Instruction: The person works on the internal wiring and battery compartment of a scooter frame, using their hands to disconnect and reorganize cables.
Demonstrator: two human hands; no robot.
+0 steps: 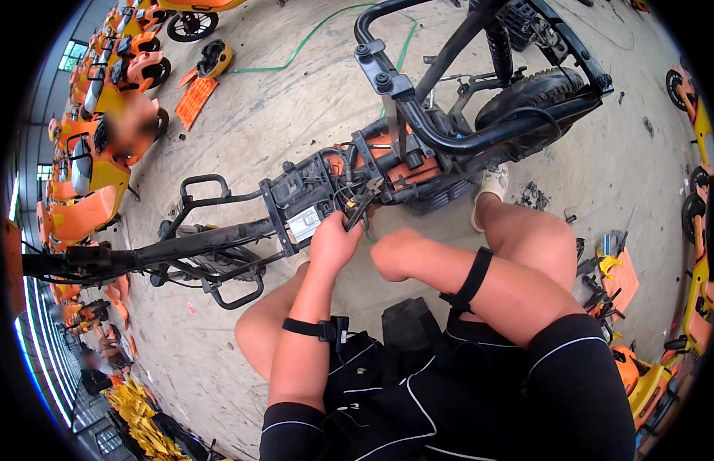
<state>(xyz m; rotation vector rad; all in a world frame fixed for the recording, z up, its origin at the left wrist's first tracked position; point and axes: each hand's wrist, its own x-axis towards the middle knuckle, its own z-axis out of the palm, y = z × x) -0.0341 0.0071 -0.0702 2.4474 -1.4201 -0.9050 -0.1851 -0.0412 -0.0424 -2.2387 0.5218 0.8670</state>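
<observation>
At the middle of the bike, my left hand pinches dark wires; whether my right hand, curled beside the bike, grips anything, I can't tell. I'd avoid tugging.

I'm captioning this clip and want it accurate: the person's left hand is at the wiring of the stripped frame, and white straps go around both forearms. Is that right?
Not quite: the head view shows that the straps around both forearms are black, not white. The left hand is at the wiring of the stripped frame.
</observation>
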